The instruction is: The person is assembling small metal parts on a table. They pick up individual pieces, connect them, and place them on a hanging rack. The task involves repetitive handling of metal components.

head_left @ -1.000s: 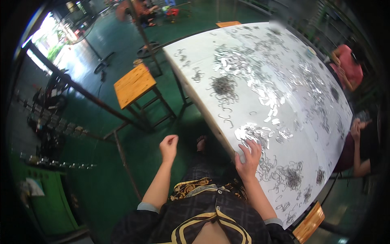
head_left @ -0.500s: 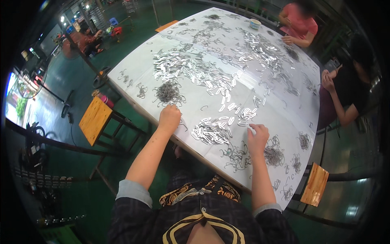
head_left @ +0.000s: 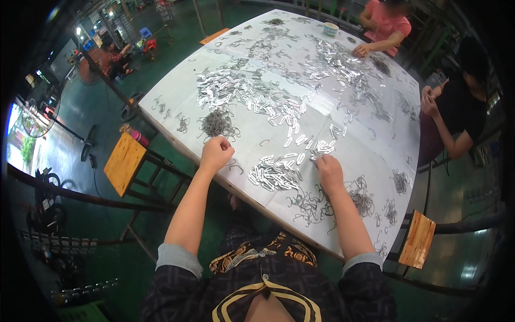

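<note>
My left hand (head_left: 217,154) is closed at the table's near edge, just below a heap of thin grey wire hooks (head_left: 219,123); whatever its curled fingers hold is too small to make out. My right hand (head_left: 329,170) reaches down with its fingertips pinched at a small cluster of shiny oblong metal pieces (head_left: 323,146). Between my hands lies a denser pile of the same shiny pieces (head_left: 276,173). Loose wire hooks (head_left: 308,206) are scattered below my right wrist, and another heap of hooks (head_left: 363,203) sits to its right.
A large white-covered table (head_left: 177,115) carries more shiny pieces (head_left: 217,88) and hooks toward its far side. Two people sit along the far right; one person's hand (head_left: 362,50) touches the far pile. A tub (head_left: 330,29) stands there. Wooden stools (head_left: 124,163) flank the table.
My right hand has moved slightly left and down onto the shiny pieces, its fingers closing. My left hand stays closed near the hooks. The far person's arm has stretched over the table.
</note>
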Demonstrator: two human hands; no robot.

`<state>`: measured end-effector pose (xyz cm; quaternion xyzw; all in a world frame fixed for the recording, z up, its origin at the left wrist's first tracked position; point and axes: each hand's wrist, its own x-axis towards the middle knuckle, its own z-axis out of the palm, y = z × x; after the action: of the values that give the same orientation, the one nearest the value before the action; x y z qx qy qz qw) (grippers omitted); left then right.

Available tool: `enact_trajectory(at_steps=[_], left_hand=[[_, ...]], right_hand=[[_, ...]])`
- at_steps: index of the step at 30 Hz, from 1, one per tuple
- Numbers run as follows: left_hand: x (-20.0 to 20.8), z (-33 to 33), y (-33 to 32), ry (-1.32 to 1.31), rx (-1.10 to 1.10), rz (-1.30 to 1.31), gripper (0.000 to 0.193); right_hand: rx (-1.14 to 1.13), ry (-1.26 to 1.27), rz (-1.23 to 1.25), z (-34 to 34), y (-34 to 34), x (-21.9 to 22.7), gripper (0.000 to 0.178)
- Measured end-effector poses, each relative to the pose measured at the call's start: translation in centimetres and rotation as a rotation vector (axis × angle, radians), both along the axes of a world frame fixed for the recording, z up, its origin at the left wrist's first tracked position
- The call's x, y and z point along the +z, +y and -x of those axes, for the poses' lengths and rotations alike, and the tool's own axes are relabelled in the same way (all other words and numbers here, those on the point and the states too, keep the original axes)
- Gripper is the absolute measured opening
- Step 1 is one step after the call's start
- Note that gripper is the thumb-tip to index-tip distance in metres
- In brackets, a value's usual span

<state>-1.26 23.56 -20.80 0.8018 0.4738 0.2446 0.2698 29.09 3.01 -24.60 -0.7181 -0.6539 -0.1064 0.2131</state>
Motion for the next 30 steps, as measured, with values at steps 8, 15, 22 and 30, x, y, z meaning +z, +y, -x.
enact_trajectory(at_steps=[8,15,22,30], left_hand=[[-0.6,0.0,-1.5,-0.662,-0.007,0.58,0.015],[2.0,-2.1,-5.9,-0.754,-0.166,0.725,0.028],[7.1,-2.0,-11.6,-0.745,-0.26,0.847,0.009],[5.8,-1.1,-12.7,-0.743,-0.278,0.796,0.009]], right_hand=[[-0.123,0.588,-0.164,1.9,0.3,2.0,0.008],[-0.078,1.574,-0.1,8.0,-0.9,4.5,0.014],[-0.032,1.54,-0.019,12.8,-2.0,7.1,0.016],[0.062,1.297,-0.079,14.6,-2.4,7.7,0.01]])
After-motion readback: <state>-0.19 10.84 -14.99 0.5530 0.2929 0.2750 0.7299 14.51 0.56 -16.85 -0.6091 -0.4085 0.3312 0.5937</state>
